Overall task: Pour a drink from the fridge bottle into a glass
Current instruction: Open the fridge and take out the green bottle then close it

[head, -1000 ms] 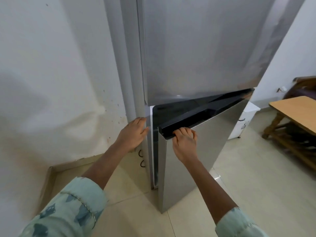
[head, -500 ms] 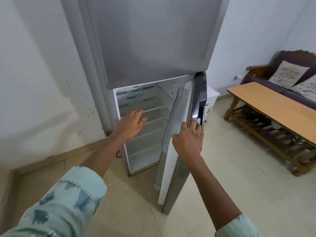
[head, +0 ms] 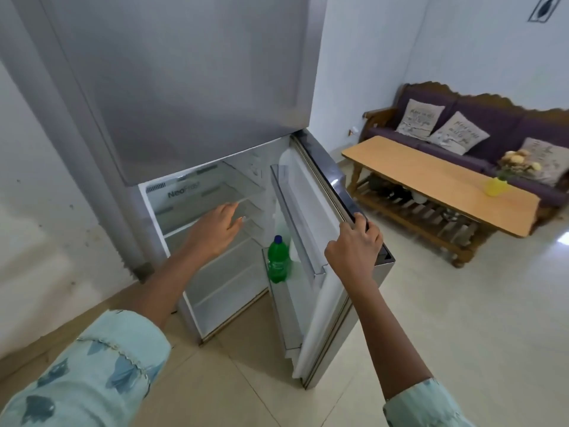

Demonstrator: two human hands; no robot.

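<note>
The green bottle [head: 278,261] stands upright in the lower rack on the inside of the open fridge door [head: 311,217]. Its long axis runs vertically and its blue cap points up (the label is too blurred to read). It sits at the hinge-side end of that rack, close to the fridge cabinet, and neither hand touches it.

The right hand [head: 354,249] grasps the top edge of the door near its outer corner, with the fingers curled over the dark upper rim. The left hand [head: 215,231] is relaxed and holds nothing. Its fingers are extended towards the open lower compartment, in front of the clear shelves [head: 221,192]; I cannot tell whether the fingertips touch a shelf. Both forearms come out of pale blue patterned sleeves [head: 89,374].

The fridge [head: 184,87] is a tall grey two-door unit whose upper door is closed. It stands on a pale tiled floor [head: 462,318] beside a white, scuffed wall [head: 46,180]. To the right, well apart from the fridge, is a long wooden table [head: 415,171] with a slatted lower shelf. A small yellow vase [head: 495,187] of flowers stands near its far end. Behind the table, a purple sofa [head: 492,118] with a carved wooden frame carries grey printed cushions [head: 420,118].
</note>
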